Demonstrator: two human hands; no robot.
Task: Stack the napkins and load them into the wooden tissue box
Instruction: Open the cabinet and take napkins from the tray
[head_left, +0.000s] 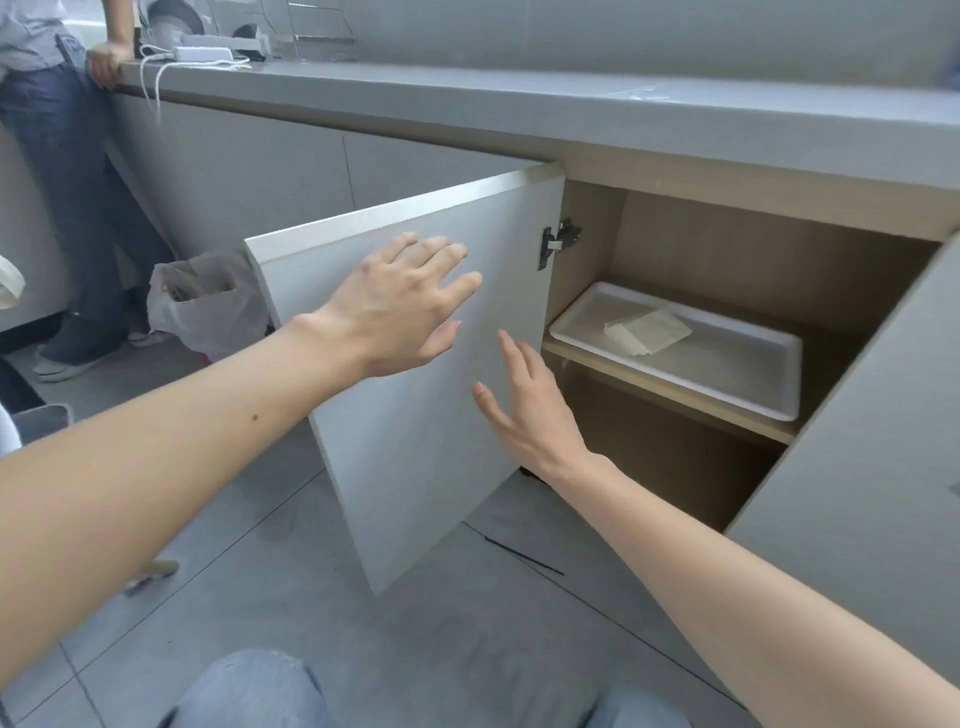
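Head | left hand (400, 306) fingers spread, empty, before door (415, 467) | right hand (535, 415) likewise, near hinge edge | napkins (647, 330) on tray (737, 361)

The cupboard door (405, 467) is plain white. Right of the door, the inside of the cupboard (727, 244) is light brown. In there, the tray (737, 366) is white and the napkins (649, 330) are pale cream. Above the door, the tabletop (467, 104) is grey. Below the door, the floor (441, 623) has grey tiles with thin dark lines. Left of the door, the bin bag (208, 312) is white and a person's trousers (78, 197) are dark blue.
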